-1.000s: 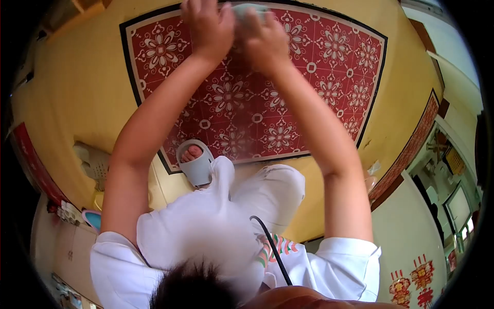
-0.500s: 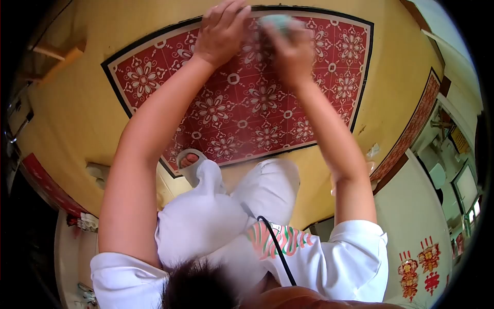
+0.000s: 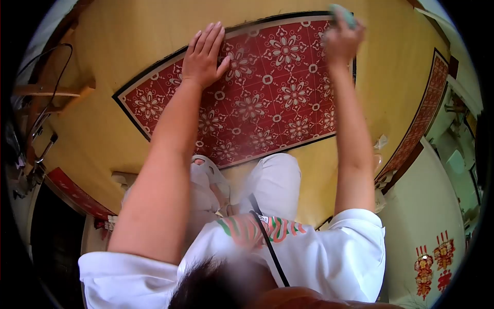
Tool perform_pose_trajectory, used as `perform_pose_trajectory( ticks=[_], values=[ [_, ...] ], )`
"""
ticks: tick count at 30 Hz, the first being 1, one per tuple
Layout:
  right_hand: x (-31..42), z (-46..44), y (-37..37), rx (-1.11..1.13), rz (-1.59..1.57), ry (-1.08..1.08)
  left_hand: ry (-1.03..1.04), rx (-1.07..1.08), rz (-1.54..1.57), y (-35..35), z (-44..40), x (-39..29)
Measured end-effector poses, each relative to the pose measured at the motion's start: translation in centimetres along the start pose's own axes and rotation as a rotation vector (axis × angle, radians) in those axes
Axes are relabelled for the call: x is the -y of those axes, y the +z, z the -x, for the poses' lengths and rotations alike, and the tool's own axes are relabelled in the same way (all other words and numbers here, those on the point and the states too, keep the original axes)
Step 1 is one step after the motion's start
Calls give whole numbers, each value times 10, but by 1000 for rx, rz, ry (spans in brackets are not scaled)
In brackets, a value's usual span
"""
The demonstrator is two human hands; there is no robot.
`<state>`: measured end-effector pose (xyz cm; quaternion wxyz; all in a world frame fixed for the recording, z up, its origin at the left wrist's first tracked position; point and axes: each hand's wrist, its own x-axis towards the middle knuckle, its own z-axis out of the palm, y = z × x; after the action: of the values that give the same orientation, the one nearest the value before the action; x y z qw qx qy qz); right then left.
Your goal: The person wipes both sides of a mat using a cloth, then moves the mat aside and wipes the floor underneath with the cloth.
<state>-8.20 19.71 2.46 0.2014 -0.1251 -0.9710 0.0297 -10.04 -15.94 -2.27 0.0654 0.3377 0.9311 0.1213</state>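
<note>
My left hand (image 3: 205, 56) lies flat with fingers spread on the red patterned mat (image 3: 267, 82), near its far edge. The mat has a black border, with pale flower motifs across it. At the mat's far right corner, my right hand (image 3: 343, 45) is closed around a small pale green pad (image 3: 343, 16). Blur hides whether the pad is a cloth or a sponge. It is over the border, and my fingers hide part of it.
Yellow floor (image 3: 396, 67) surrounds the mat. A wooden furniture leg (image 3: 67, 91) with a dark cable stands at left. My slippered foot (image 3: 203, 164) is at the mat's near edge. Another red patterned strip (image 3: 427, 110) runs along the right, beside a pale wall panel (image 3: 427, 190).
My right hand has swept right with the pale green pad, from the mat's far middle to its far right corner. My left hand has shifted slightly nearer and left.
</note>
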Motion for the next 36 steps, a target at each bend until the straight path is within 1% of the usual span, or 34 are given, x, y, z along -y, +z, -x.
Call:
perform_pose_trajectory(
  ticks=[1, 2, 3, 4, 7, 8, 9, 10, 12, 15, 17, 18, 19, 20, 21, 22, 23, 24, 26, 28, 29, 30, 31, 32, 33, 34, 36],
  values=[
    [29, 9, 9, -32, -103, -151, -12, 12, -16, -1, 0, -1],
    [73, 20, 6, 66, -192, -150, -27, 25, -32, -2, 2, -2],
    [107, 31, 15, 81, -252, -313, -26, 4, -9, -1, 2, -2],
    [124, 36, 24, 87, -310, -476, -23, -14, 10, -1, -1, -1],
    [107, 34, 50, 183, -212, -476, -6, -32, 66, 0, 2, 0],
    [80, 29, 54, 146, -248, -360, -9, -38, 75, -2, 2, -1],
    [52, 20, 56, 111, -69, -292, -13, -49, 84, -2, 2, -1],
    [48, 2, 33, 24, -161, -161, -14, -54, 88, -2, 3, -1],
    [-10, -22, 39, 19, -48, -169, -10, -72, 98, -2, 2, 0],
    [-32, -38, 34, 13, -91, 187, -19, -73, 79, 0, 4, 0],
    [26, -33, -3, 27, -157, -1, -16, -85, 85, 1, 5, -1],
    [28, 7, 17, 99, 39, -111, -14, -93, 84, 2, 5, 0],
    [70, 28, -3, 163, -200, -198, -15, -97, 70, 3, 3, 2],
    [102, 70, 0, 269, -267, -196, -18, -97, 58, 4, 3, 2],
    [126, 102, 9, 209, -479, -368, -19, -100, 46, 4, 3, 2],
    [150, 123, -11, 396, -422, -418, -16, -109, 51, 3, 3, 1],
    [157, 133, -12, 347, -208, -558, -13, -120, 54, 4, 3, 2],
    [145, 128, -5, 292, -235, -584, -10, -130, 60, 5, 3, 2],
    [91, 102, 13, 195, -292, -637, 5, -139, 84, 3, 3, 0],
    [13, 83, 29, 234, -70, -441, 19, -171, 122, 0, 2, -2],
    [-29, 66, 25, 134, 66, -351, 26, -192, 143, -2, 0, -3],
    [-71, 59, 35, 83, 248, -196, 17, -182, 133, 1, 1, -1],
    [-106, 50, 31, 174, 411, 9, 10, -170, 121, 4, 2, 2],
    [-138, 42, 28, 208, 494, 115, 6, -154, 110, 6, 5, 4],
    [-155, 34, 25, 240, 579, 224, 4, -152, 99, 7, 7, 5],
    [-145, 28, 16, 223, 490, 180, 4, -152, 89, 9, 6, 5],
    [-99, 30, -17, 201, 325, 86, 3, -160, 91, 8, 6, 1]
  ],
)
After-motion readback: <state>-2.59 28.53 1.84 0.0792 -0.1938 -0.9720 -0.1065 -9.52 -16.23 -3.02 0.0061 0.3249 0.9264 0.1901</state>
